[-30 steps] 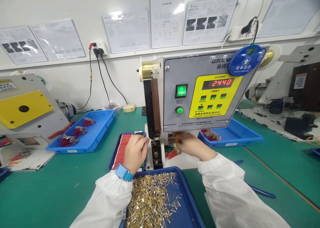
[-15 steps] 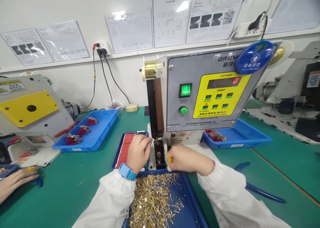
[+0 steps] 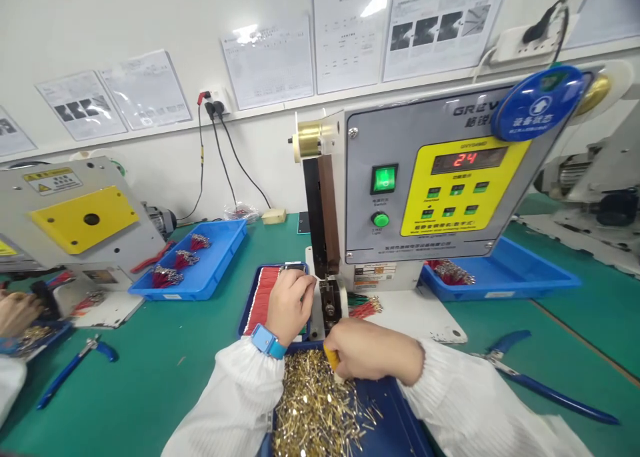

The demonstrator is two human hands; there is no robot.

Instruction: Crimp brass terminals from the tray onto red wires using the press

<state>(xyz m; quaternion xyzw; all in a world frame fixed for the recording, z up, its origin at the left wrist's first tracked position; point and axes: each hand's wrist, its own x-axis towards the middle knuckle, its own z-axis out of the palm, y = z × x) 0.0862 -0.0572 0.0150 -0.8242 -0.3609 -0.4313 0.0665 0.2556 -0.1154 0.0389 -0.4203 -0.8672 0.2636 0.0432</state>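
My left hand (image 3: pixel 291 303), with a blue watch (image 3: pixel 269 341) on its wrist, is closed in a pinch beside the crimping head (image 3: pixel 331 307). Its fingertips point at the head; what they pinch is hidden. Under that hand lies a dark blue tray (image 3: pixel 247 310) of red wires (image 3: pixel 263 293). My right hand (image 3: pixel 375 351) is closed over the upper end of a tray of gold pins (image 3: pixel 313 403), a yellow finger cover (image 3: pixel 331 355) showing at its fingertips. Whatever it grips is out of sight. On the machine (image 3: pixel 383 130) the display reads 24.
Red and green wires (image 3: pixel 367 308) lie on the machine's base. Blue trays (image 3: pixel 235 243) with wire bundles stand left and right. Blue-handled pliers (image 3: pixel 560 393) lie at right, another pair (image 3: pixel 75 370) at left. A co-worker's hand (image 3: pixel 17 313) is at far left.
My right hand has moved from beside the crimping head down to the pin tray. The display went from 0 to 24. The co-worker's hand has left the pliers on the left.
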